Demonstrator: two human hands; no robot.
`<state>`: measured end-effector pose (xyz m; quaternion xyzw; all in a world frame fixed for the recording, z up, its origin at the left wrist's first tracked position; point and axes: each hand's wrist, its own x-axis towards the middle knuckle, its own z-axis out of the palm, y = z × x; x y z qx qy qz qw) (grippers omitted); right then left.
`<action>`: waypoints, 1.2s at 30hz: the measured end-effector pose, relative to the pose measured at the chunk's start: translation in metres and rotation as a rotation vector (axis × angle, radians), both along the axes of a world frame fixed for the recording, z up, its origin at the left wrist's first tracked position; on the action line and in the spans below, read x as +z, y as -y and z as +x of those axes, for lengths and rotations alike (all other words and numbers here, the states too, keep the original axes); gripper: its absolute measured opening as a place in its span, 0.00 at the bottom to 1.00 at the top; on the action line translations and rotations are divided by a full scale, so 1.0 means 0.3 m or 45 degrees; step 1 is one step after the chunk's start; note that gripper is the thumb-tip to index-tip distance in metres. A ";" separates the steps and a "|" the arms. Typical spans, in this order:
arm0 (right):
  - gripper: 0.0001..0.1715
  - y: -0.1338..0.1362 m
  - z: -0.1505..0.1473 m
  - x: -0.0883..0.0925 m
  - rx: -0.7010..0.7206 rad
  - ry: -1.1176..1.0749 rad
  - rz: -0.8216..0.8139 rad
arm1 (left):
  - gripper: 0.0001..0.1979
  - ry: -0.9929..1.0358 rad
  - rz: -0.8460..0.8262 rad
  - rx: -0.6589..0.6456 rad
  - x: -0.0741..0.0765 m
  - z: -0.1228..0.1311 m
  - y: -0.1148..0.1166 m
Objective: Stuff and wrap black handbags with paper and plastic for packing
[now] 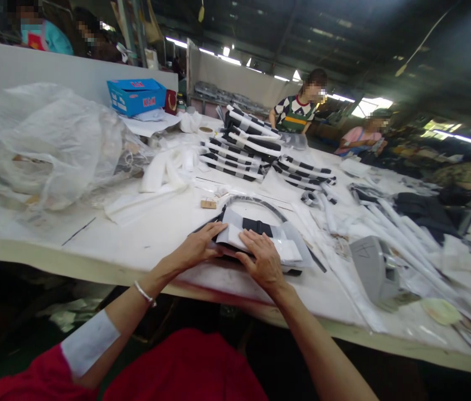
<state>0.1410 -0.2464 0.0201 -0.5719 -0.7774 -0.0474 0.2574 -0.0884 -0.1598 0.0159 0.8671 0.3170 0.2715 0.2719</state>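
In front of me on the table lies a flat dark handbag [292, 272], its wrapped, arched handle [256, 199] pointing away from me. A white sheet [287, 250] and greyish wrapping [235, 218] cover its upper side, with a black patch [257, 227] showing in the middle. My left hand [204, 240] grips the bag's left edge, fingers on top and thumb lower down. Spread over the white sheet, my right hand [262, 257] rests with its fingers stretched out and its thumb near the front edge. The bag's underside is hidden.
Black-and-white wrapped bundles [239, 147] are stacked beyond the bag. Left are a clear plastic bag [55, 139] and a blue box [136, 96]. A grey tape dispenser [373, 267] and white strips [344, 278] lie right. A co-worker [296, 114] stands across the table.
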 end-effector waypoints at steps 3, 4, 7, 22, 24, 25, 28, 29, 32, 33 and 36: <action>0.24 -0.009 -0.022 0.018 -0.074 -0.060 -0.068 | 0.34 -0.068 -0.054 0.052 0.009 0.009 0.001; 0.23 -0.012 -0.029 0.023 -0.091 -0.075 -0.090 | 0.34 -0.094 -0.067 0.072 0.010 0.012 0.001; 0.20 -0.022 -0.045 0.035 -0.103 -0.089 -0.125 | 0.36 -0.135 -0.082 0.122 0.010 0.018 -0.002; 0.17 -0.041 -0.090 0.021 -0.071 -0.182 0.205 | 0.34 -0.278 0.006 0.148 0.010 0.029 0.016; 0.15 -0.034 -0.101 0.007 -0.026 -0.142 0.300 | 0.33 -0.266 0.001 0.159 0.006 0.031 0.017; 0.15 -0.031 -0.104 0.003 -0.003 -0.125 0.337 | 0.33 -0.264 -0.005 0.168 0.006 0.032 0.017; 0.13 -0.030 -0.112 -0.008 0.054 -0.092 0.421 | 0.32 -0.263 -0.015 0.192 0.005 0.036 0.016; 0.13 -0.030 -0.115 -0.012 0.065 -0.082 0.437 | 0.32 -0.259 -0.015 0.200 0.003 0.038 0.014; 0.14 -0.033 -0.124 -0.030 0.067 -0.039 0.454 | 0.30 -0.236 -0.033 0.229 -0.011 0.046 -0.001; 0.14 -0.033 -0.126 -0.037 0.061 -0.017 0.448 | 0.30 -0.218 -0.050 0.236 -0.016 0.049 -0.007; 0.15 -0.029 -0.128 -0.055 0.046 0.056 0.415 | 0.32 -0.115 -0.115 0.224 -0.027 0.049 -0.022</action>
